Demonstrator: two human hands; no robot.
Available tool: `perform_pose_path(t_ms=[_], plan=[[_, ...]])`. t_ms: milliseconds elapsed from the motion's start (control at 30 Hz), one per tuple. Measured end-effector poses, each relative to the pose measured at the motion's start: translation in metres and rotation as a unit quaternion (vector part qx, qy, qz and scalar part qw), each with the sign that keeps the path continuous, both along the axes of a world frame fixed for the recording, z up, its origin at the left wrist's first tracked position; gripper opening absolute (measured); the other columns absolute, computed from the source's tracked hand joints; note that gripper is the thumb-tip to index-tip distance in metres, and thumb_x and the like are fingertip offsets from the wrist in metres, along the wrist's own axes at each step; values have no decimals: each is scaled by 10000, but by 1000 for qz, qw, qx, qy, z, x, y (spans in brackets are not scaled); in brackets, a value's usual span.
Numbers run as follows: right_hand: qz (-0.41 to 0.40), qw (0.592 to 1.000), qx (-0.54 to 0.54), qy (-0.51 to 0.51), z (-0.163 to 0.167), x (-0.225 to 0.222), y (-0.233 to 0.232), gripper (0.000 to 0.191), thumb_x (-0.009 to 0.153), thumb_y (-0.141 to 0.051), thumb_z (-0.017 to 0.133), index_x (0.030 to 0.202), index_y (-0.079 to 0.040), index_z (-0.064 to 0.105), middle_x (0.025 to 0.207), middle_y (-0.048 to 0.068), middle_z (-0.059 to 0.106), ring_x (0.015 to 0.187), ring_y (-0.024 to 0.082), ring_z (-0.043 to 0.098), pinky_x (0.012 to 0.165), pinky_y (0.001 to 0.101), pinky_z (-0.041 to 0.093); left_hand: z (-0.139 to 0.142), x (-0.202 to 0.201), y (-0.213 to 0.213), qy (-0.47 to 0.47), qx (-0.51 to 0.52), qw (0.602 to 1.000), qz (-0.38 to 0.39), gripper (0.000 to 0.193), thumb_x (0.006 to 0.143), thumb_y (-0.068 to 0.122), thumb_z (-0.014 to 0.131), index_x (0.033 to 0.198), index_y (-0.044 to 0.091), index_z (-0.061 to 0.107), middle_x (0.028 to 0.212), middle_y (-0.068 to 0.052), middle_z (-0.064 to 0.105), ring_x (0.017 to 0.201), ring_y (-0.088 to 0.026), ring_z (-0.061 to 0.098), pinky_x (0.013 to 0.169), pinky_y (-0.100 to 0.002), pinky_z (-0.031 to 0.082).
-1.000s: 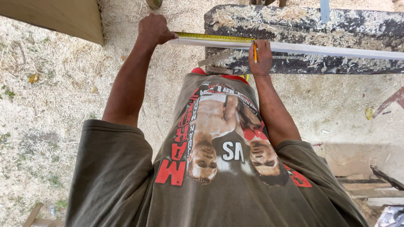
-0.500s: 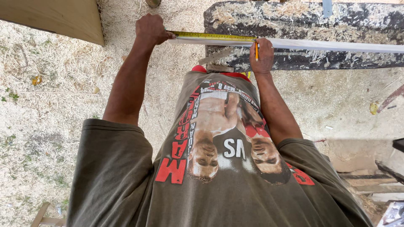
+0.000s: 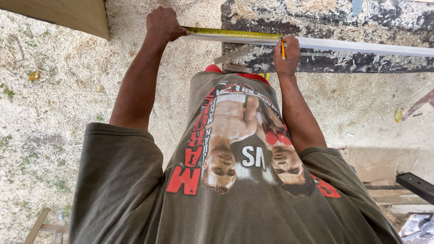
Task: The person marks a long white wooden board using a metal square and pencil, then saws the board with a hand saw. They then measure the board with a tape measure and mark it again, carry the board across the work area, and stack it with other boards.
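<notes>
My left hand [image 3: 163, 23] is closed around the case end of a yellow measuring tape [image 3: 233, 32], which is stretched to the right along a long white strip [image 3: 361, 45]. My right hand [image 3: 286, 55] holds an orange pencil [image 3: 283, 49] upright, its tip touching the strip right where the tape ends. The strip lies across a dark, chipped workbench top [image 3: 325, 18] covered with wood shavings. Both arms reach forward over my olive printed shirt.
Sawdust and shavings cover the ground [image 3: 49, 90]. A plywood board edge [image 3: 68, 13] sits at the upper left. Wooden offcuts [image 3: 43, 223] lie at the lower left, and a dark metal bar [image 3: 416, 186] and boards at the lower right.
Both hands stay on the tape and pencil against the strip; the view has shifted slightly, with the strip and hands sitting a little higher in the frame.
</notes>
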State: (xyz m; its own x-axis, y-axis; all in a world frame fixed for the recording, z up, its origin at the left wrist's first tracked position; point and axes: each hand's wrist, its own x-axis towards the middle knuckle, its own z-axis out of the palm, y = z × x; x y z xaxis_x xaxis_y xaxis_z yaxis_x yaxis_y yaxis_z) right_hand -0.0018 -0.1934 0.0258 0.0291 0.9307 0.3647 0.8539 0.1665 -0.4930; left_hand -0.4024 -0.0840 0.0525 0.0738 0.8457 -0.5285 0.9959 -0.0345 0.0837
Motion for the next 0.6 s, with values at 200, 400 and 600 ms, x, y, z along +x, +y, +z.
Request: perform_pose_path(t_ms=[200, 400, 600], plan=[[-8, 1000, -13, 25, 1, 3, -1, 133, 975, 11, 663, 1048, -46, 567, 927, 133, 616, 838, 280, 669, 715, 427, 550, -7, 0, -3, 7, 3, 1000, -4, 804, 717, 812, 793, 862, 22, 741, 748, -93, 673, 641, -223, 664, 557, -383, 565], [-5, 1000, 0, 20, 0, 4, -1, 149, 959, -1, 678, 1046, -48, 567, 925, 143, 626, 833, 295, 667, 716, 437, 549, -6, -1, -5, 13, -6, 1000, 3, 812, 722, 820, 787, 876, 24, 741, 764, -98, 680, 652, -232, 669, 584, -397, 572], [-5, 1000, -30, 4, -1, 4, -1, 159, 967, -11, 684, 1045, -48, 551, 938, 147, 626, 851, 309, 670, 730, 451, 544, -4, -2, -5, 3, 23, 1000, -1, 847, 684, 845, 805, 878, 24, 742, 806, -120, 703, 710, -259, 687, 642, -425, 579]])
